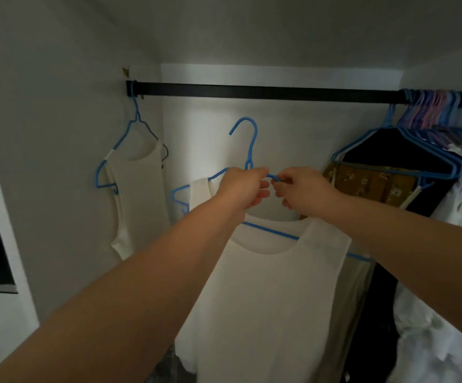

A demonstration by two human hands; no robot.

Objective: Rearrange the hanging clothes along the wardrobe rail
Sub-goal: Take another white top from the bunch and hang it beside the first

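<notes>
- The wardrobe rail (265,93), a dark bar across the recess, is the landmark here; most of its middle run carries no hanger.
- At the rail's left end hangs one cream sleeveless top (138,194) on a blue hanger, apparently already placed.
- At the rail's right end a bunched group of hangers (434,106), blue, pink and lilac, is packed close, with a dark garment (406,158) in front and white clothes behind it.
- Below the rail's middle, off the bar, a blue hanger (247,139) with a cream top (265,286) is held up; its hook is free and points left, well under the rail.
- The left hand (242,187) grips the hanger just under the hook, fingers curled round the wire.
- The right hand (299,189) pinches the wire of the hanger's right shoulder beside the left hand.
- My judgement: the task is at an early-to-middle stage, with one garment moved left, this one in transit, and the crowded right-end group yet to spread.
- What the next move calls for is lifting the hook over the rail, right of the hung top.
</notes>
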